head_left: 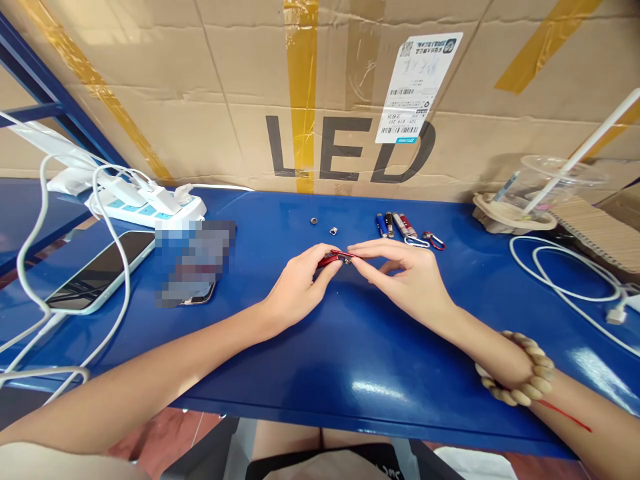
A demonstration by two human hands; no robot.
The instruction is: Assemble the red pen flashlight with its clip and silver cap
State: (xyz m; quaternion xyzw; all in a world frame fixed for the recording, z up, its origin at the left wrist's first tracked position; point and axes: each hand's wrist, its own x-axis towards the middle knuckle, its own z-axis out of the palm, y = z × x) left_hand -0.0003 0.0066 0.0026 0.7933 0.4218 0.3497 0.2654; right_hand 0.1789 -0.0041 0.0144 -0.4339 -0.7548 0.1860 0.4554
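Head view: left hand (303,277) and right hand (413,277) pinch red piece (327,259), well inside table edge (350,418)

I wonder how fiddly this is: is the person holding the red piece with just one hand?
No, the left hand and the right hand both grip the red piece.

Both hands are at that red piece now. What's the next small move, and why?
I'd probably hold the red piece steady in the left hand and ease the right hand slightly aside: its fingertips crowd the piece's end, so how the silvery part there sits is hard to judge. A small round cap and a small silver bit lie loose nearby.
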